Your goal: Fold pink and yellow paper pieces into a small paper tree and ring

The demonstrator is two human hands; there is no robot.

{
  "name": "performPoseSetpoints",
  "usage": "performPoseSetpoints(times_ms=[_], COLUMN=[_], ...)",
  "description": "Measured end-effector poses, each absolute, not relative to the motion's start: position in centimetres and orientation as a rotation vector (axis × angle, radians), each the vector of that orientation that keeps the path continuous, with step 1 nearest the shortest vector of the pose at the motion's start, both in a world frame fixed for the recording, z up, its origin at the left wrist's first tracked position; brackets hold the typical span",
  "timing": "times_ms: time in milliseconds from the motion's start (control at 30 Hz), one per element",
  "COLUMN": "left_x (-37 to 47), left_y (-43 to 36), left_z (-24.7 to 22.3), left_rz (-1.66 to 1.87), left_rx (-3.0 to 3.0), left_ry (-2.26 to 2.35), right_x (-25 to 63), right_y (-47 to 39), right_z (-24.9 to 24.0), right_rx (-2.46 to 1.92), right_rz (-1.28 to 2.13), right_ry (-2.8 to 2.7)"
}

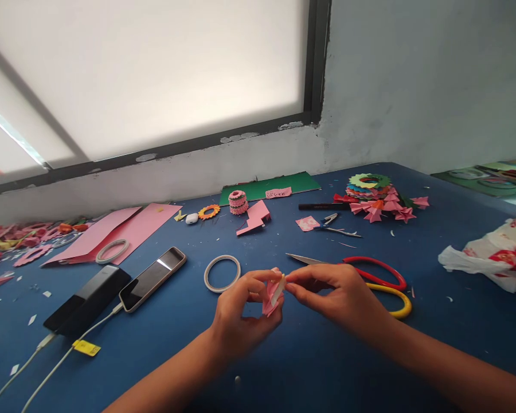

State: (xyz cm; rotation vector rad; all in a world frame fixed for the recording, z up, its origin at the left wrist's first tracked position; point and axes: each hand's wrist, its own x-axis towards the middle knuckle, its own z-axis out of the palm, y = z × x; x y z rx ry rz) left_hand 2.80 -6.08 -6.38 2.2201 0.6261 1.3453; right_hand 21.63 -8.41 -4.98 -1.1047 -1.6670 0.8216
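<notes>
My left hand [245, 312] is closed around a small folded piece of pink paper [268, 298], held up above the blue table. Along the paper's right side runs a white strip [278, 291] that looks like tape. The thumb and forefinger of my right hand [331, 289] are pinched together at the upper end of this strip. Just behind my right hand lie large scissors [374, 267] with one red and one yellow handle, partly hidden by it. A roll of tape [222, 273] rests flat beyond my left hand.
To the left are a phone [152, 279], a black power bank [88, 301] with cables, and pink sheets [112, 229]. Behind stand stacked pink rings [238, 202], small scissors [333, 223] and a pile of paper shapes [382, 201]. A plastic bag [494, 255] lies at right.
</notes>
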Motion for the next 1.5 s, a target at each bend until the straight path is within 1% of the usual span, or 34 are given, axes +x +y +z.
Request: performPoseSetpoints(times_ms=[267, 433, 667, 1100, 1333, 1500], left_x=[2.9, 3.2, 3.5, 3.6, 3.5, 3.5], left_y=[-6.3, -6.5, -6.3, -6.3, -6.5, -6.4], left_z=[-6.6, -6.4, -5.7, -5.1, -5.0, -5.2], left_rz=[1.377, 1.379, 1.412, 1.436, 1.384, 1.4], left_rx=[2.246, 2.277, 2.368, 2.417, 2.413, 2.417], left_ry=[0.656, 0.724, 0.736, 0.741, 0.757, 0.715], right_x=[21.5, 21.5, 21.2, 21.0, 21.0, 21.0], right_y=[-8.4, -8.4, -8.5, -8.7, -8.6, -8.3], right_z=[-4.9, -5.4, -6.2, -5.8, -6.0, -6.5], right_rx=[-1.118, -1.094, -1.052, -0.927, -0.801, -0.693], right_rz=[0.824, 0.769, 0.616, 0.417, 0.221, 0.142], right_ry=[-1.634, -1.686, -1.769, -1.851, -1.891, -1.891])
